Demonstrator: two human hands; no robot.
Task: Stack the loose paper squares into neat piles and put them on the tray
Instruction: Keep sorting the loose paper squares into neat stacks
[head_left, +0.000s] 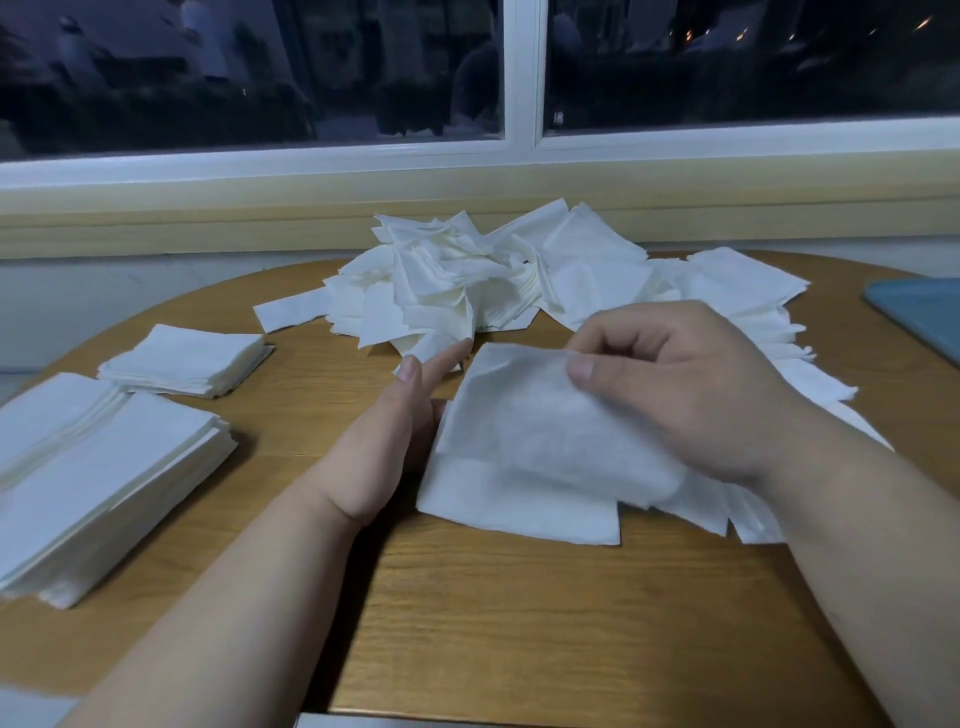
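The right hand (691, 395) pinches one paper square (530, 415) by its far edge, thumb on top and the other fingers curled above it. The sheet hangs slack over a low working pile (519, 512) at the middle of the wooden table (493, 623). The left hand (395, 431) grips nothing: it stands on edge with its fingers straight, its palm against the left side of that working pile.

Three squared-up piles lie towards the table's left edge. One small pile (187, 358) sits farther back, well apart from the hands. Two larger ones lie side by side nearer the front, the inner pile (119, 483) touching the outer pile (41, 415) at the very edge.

One loose heap (457, 280) of crumpled and tilted squares rises at the far edge of the table. From there a spread of loose squares (753, 312) runs to the right and passes under the right hand and wrist; they cannot be counted.

One blue tray (924, 317) shows only a corner at the table's right edge.
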